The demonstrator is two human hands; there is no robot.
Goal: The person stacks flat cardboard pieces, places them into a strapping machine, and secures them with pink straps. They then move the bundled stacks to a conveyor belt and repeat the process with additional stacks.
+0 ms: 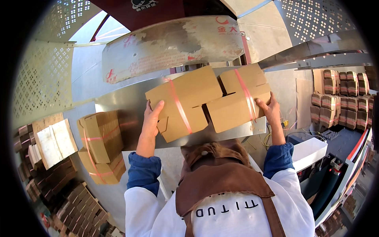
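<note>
A bundle of flat brown cardboard box blanks (192,90) lies across the metal table (136,136) in front of me, slightly tilted up to the right. Two pink straps cross it, one on the left half and one on the right, and slots show between its panels. My left hand (150,121) grips its left edge, thumb on top and fingers partly hidden along the side. At the right edge, my right hand (270,110) is closed on the bundle, its thumb near the right strap. What lies under the bundle is hidden.
Strapped bundles (103,138) are stacked left of the table. More bundles stand on the floor at lower left (81,207) and far right (347,98). A worn metal panel (169,49) spans the machine behind. A white box (310,153) and cables are at right.
</note>
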